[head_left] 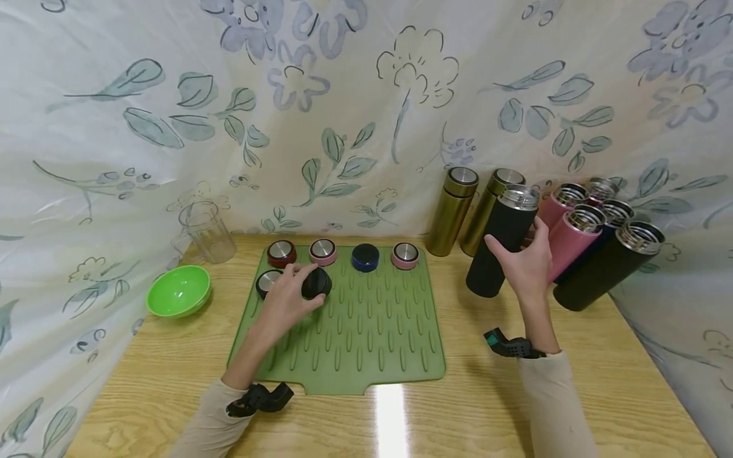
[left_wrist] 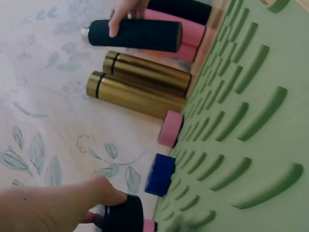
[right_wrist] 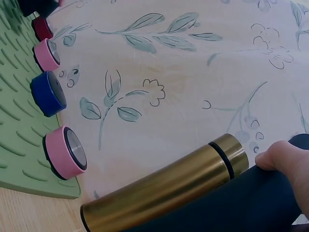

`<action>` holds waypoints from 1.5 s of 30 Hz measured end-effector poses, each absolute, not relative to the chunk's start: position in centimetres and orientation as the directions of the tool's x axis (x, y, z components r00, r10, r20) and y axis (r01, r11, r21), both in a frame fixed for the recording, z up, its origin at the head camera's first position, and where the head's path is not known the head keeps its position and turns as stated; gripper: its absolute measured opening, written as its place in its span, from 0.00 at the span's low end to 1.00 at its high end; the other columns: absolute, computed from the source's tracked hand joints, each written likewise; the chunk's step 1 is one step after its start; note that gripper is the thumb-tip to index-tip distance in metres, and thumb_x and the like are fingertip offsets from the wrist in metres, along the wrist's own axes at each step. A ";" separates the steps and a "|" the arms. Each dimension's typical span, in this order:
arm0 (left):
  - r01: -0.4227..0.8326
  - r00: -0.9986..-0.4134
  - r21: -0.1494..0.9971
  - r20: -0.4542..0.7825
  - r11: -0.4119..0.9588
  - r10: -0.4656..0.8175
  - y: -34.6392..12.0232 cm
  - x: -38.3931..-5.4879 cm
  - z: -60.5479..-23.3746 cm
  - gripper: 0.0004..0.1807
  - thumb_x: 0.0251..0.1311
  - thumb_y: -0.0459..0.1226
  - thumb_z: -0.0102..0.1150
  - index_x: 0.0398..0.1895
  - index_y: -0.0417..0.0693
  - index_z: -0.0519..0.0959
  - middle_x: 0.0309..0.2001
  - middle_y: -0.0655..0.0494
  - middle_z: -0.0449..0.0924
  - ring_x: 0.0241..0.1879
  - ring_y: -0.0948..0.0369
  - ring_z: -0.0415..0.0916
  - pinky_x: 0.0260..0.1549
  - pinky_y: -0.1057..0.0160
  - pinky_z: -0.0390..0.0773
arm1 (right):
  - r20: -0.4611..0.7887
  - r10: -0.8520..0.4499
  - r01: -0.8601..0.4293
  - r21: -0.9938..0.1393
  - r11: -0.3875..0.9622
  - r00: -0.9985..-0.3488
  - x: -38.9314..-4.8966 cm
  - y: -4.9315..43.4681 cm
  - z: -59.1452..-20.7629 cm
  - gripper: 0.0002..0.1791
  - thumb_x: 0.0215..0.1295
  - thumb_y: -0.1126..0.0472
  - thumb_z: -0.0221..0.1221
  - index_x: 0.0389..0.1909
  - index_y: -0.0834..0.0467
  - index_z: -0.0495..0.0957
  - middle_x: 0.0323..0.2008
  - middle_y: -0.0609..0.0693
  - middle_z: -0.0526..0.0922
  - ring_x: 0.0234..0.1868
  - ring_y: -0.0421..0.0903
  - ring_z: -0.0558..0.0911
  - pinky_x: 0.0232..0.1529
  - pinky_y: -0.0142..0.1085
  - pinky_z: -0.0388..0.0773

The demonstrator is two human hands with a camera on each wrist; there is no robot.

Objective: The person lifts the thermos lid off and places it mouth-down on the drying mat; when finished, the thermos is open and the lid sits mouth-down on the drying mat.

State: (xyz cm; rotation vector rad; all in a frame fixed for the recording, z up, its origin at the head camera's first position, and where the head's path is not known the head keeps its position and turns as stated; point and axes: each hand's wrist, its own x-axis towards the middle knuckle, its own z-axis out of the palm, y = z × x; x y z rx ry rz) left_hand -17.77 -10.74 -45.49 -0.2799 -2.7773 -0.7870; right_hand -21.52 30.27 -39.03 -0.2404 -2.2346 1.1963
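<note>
Over the left part of the green mat [head_left: 349,343], my left hand [head_left: 284,298] pinches a black lid [head_left: 317,284] between thumb and fingers. Beside it a black lid with a silver top [head_left: 266,280] is partly covered by that hand. My right hand [head_left: 528,259] grips a black bottle [head_left: 499,232] round its body. The bottle's metal mouth is uncovered and points up. Along the mat's far edge sit a red lid [head_left: 281,254], a pink lid [head_left: 323,252], a blue lid [head_left: 365,257] and another pink lid [right_wrist: 64,153].
Two gold bottles [head_left: 451,213] with lids stand at the back against the flowered sheet. To the right are pink bottles [head_left: 574,242], a second black bottle [head_left: 607,267] and others, mouths uncovered. A green bowl [head_left: 179,291] and a clear cup [head_left: 209,235] stand at the left.
</note>
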 end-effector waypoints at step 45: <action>0.327 -0.928 0.458 0.321 0.827 0.189 -10.8 -18.5 -48.2 0.29 0.55 0.46 0.69 0.60 0.47 0.76 0.57 0.41 0.76 0.49 0.44 0.80 0.45 0.44 0.81 | 0.236 0.559 0.223 -0.744 0.630 -0.795 -16.5 38.4 -38.8 0.56 0.51 0.41 0.66 0.72 0.54 0.42 0.64 0.71 0.67 0.58 0.69 0.71 0.53 0.62 0.68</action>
